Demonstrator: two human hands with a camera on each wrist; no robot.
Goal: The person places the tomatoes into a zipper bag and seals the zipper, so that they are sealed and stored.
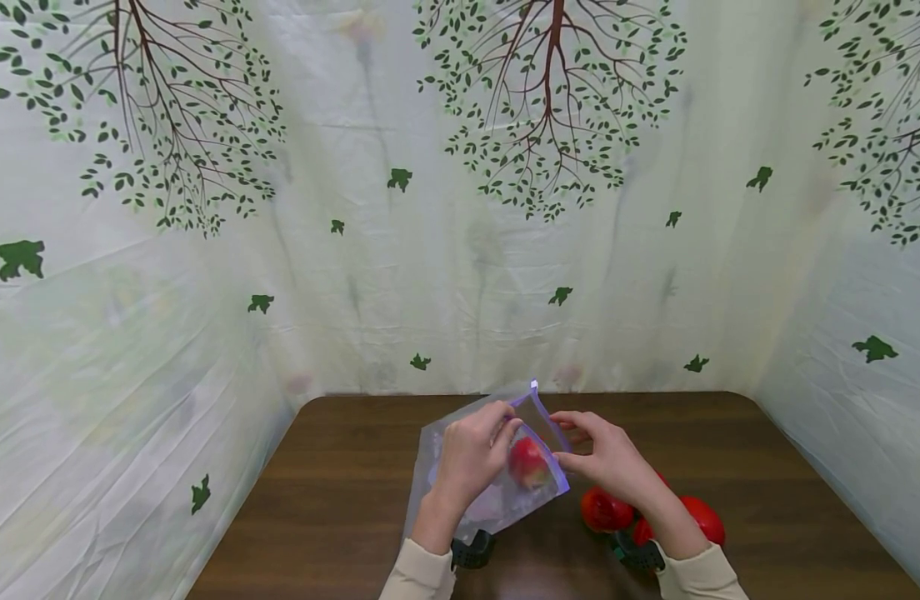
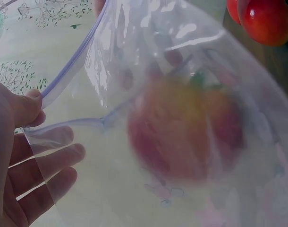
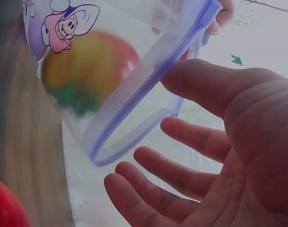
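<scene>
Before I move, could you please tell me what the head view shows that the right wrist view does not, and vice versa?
Only the head view shows the cream fabric sleeves and the black wrist-worn devices.

Only the right wrist view shows the smiling pink-and-white cartoon figure printed on the clear plastic bag, and the dark green top of the round red-and-yellow fruit inside.

Both share the bag with its purple edge, that fruit, the right hand and part of the brown wooden table.
</scene>
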